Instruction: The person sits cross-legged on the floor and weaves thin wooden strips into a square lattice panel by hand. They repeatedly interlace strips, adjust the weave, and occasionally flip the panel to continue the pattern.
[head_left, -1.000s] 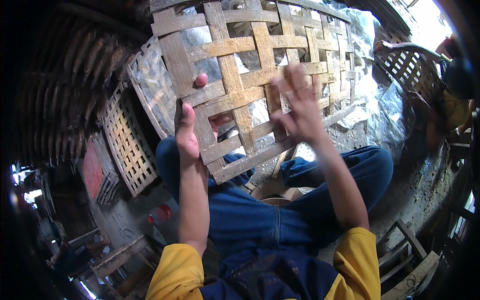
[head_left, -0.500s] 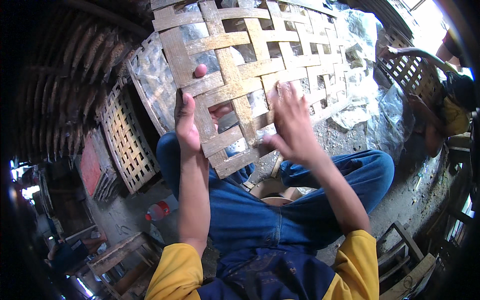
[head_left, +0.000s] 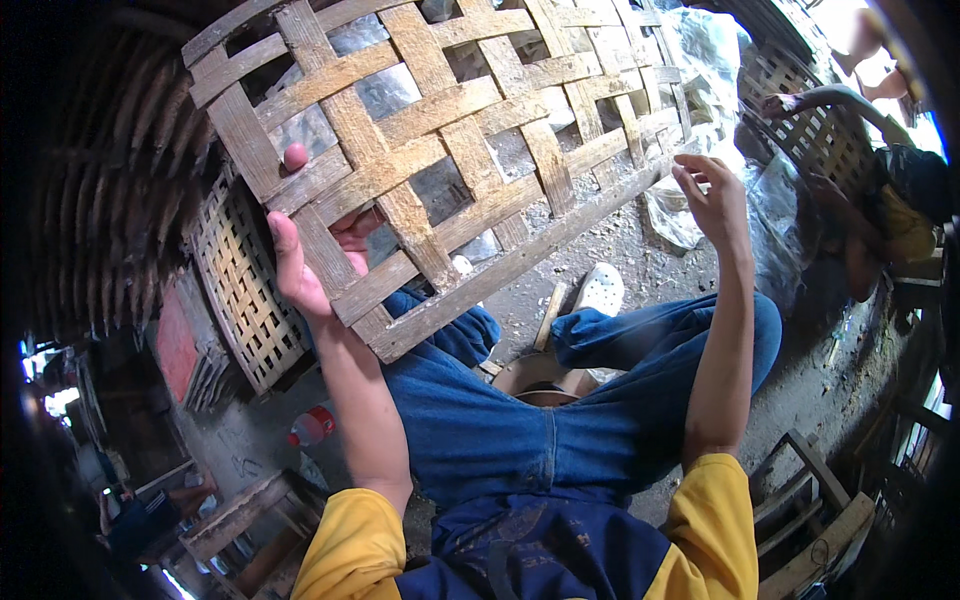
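Observation:
A large woven panel (head_left: pixel 480 150) of flat bamboo strips, weathered brown with lighter patches, fills the upper middle, tilted above my crossed legs. My left hand (head_left: pixel 320 262) grips its lower left part, thumb in front, other fingers poking through or behind the gaps. At the panel's lower right edge, my right hand (head_left: pixel 710 195) has loosely bent, parted fingers with nothing in them; whether its fingertips touch the rim I cannot tell. Between my legs is a round bowl-like container (head_left: pixel 525 375), partly hidden.
A smaller woven panel (head_left: pixel 245 285), red board (head_left: pixel 180 340) and red-labelled bottle (head_left: pixel 310 427) lie left. Crumpled plastic sheeting (head_left: pixel 770 230) is right. A co-worker (head_left: pixel 850 120) holds another panel at upper right; another person (head_left: pixel 150 510) is lower left. Wooden frames (head_left: pixel 810 500) stand lower right.
The panel and my left hand have shifted left. My right hand has moved from the middle of the weave rightward and up to the panel's right edge.

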